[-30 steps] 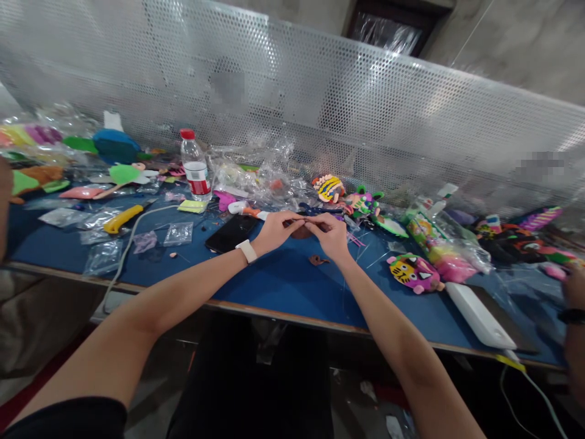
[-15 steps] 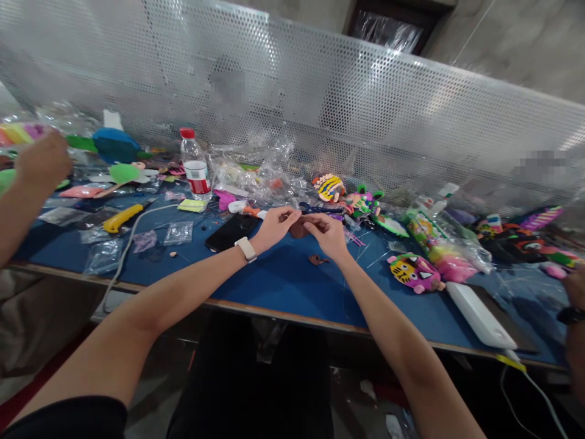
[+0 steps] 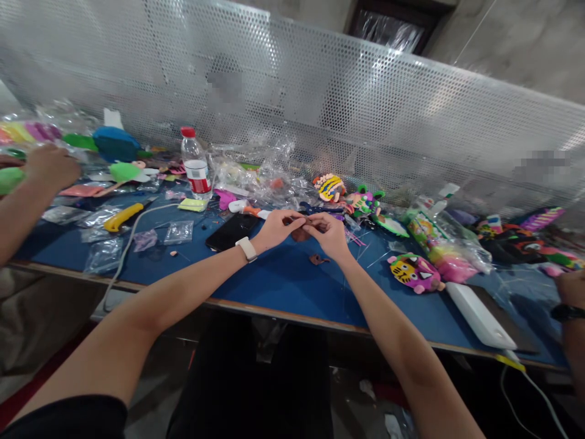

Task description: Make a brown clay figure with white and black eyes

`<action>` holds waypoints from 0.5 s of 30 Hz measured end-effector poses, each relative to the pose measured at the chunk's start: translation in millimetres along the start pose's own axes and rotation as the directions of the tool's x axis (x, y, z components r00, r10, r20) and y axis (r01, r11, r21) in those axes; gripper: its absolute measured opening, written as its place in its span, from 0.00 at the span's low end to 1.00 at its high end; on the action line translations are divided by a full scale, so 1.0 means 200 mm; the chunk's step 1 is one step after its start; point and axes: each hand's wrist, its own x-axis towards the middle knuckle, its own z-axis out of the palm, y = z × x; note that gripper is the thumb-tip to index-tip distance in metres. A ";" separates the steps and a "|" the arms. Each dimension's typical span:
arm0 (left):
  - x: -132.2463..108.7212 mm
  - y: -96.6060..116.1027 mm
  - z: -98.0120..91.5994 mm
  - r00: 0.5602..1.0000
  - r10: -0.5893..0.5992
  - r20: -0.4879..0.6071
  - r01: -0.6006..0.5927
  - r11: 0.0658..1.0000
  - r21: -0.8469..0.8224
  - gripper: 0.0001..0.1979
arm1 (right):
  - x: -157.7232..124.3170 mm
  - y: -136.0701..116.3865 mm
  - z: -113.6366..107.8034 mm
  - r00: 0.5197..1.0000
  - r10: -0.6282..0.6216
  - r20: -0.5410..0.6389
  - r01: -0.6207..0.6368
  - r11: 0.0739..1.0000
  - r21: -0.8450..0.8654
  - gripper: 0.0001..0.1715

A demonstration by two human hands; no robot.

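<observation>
Between the fingertips of my left hand [image 3: 282,229] and my right hand [image 3: 328,233] is a lump of brown modelling clay [image 3: 300,234], partly hidden by the fingers. Both hands pinch it just above the table, with thumbs and forefingers close together. A second, smaller piece of brown clay [image 3: 319,260] lies on the blue table [image 3: 278,286] below my right hand. To the left of my left hand rests a black phone [image 3: 231,231]. A white and orange tool [image 3: 249,210], its far end hidden, lies behind that hand.
Left stand a red-capped bottle [image 3: 195,164] and a yellow utility knife [image 3: 123,217]. On the right are a clay tiger face [image 3: 415,273] and a white power bank [image 3: 481,316]. Other people's hands [image 3: 52,166] show at both sides. A perforated metal screen [image 3: 292,91] closes the back.
My two hands have drawn slightly closer together on the brown clay. The other person's hand at the left has moved lower and a little right; the one at far right shifted slightly left.
</observation>
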 end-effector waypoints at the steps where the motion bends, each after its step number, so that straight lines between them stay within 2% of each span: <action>1: 0.00 0.00 0.00 1.000 0.010 0.001 -0.010 1.000 0.017 0.12 | 0.00 0.00 0.00 1.000 -0.002 -0.007 0.002 1.000 0.001 0.17; 15: -0.01 0.01 0.00 0.997 0.077 0.003 -0.077 0.986 0.149 0.10 | 0.00 0.00 0.01 1.000 -0.011 -0.021 0.012 1.000 0.020 0.21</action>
